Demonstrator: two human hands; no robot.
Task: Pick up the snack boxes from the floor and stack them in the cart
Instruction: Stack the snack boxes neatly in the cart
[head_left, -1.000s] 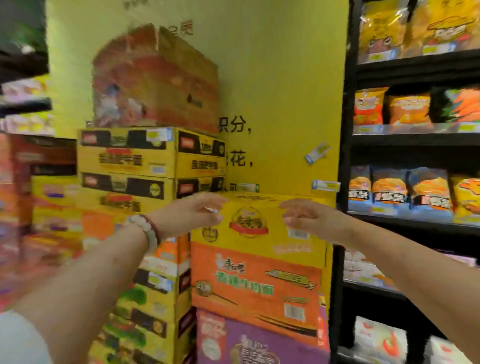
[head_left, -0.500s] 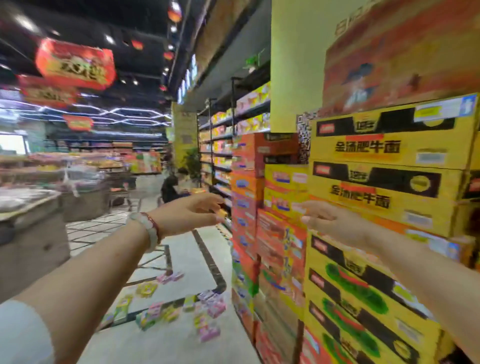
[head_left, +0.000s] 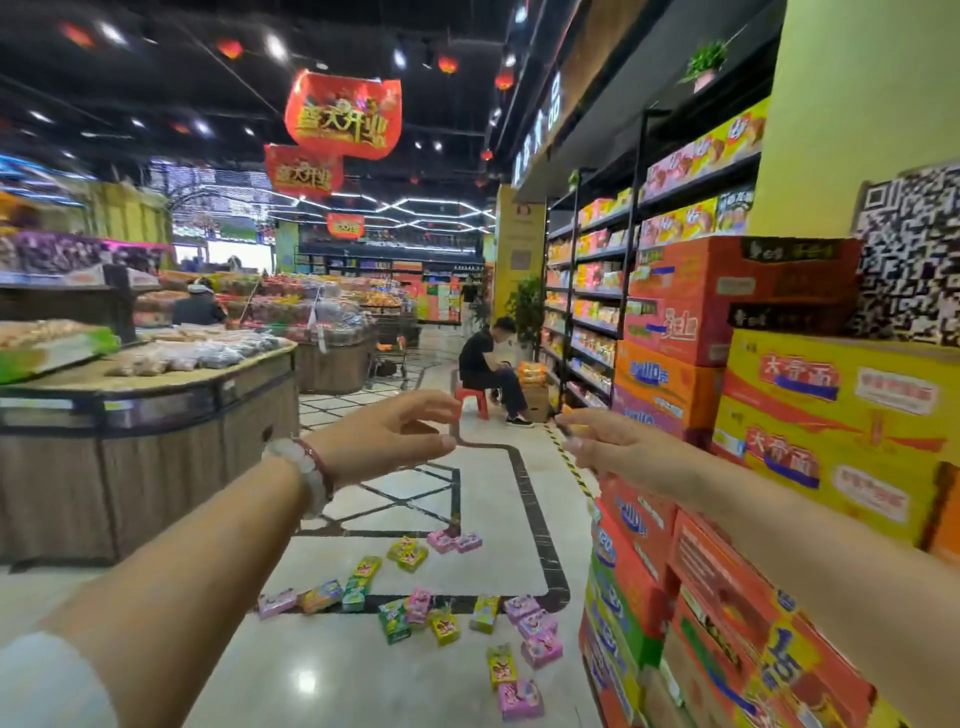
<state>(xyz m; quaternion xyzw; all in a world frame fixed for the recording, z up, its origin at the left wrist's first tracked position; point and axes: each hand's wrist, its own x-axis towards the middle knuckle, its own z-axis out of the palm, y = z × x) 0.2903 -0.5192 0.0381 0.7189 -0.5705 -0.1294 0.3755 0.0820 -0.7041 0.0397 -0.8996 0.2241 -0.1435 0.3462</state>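
Several small snack boxes (head_left: 415, 610), pink, yellow and green, lie scattered on the shiny tiled floor low in the middle of the view. My left hand (head_left: 384, 436), with a beaded bracelet at the wrist, is held out at chest height above them, fingers apart and empty. My right hand (head_left: 618, 449) reaches forward beside it, fingers loosely spread, holding nothing. Both hands are well above the boxes and touch none of them. No cart is in sight.
A tall stack of cartons (head_left: 779, 441) fills the right side, close to my right arm. A wooden produce counter (head_left: 156, 415) stands at the left. A person in black (head_left: 488, 369) sits on a red stool down the aisle beside shelves (head_left: 597, 296).
The view has swung left from the carton stack to the open aisle, bringing the scattered boxes on the floor into sight. Both hands stay outstretched and empty.
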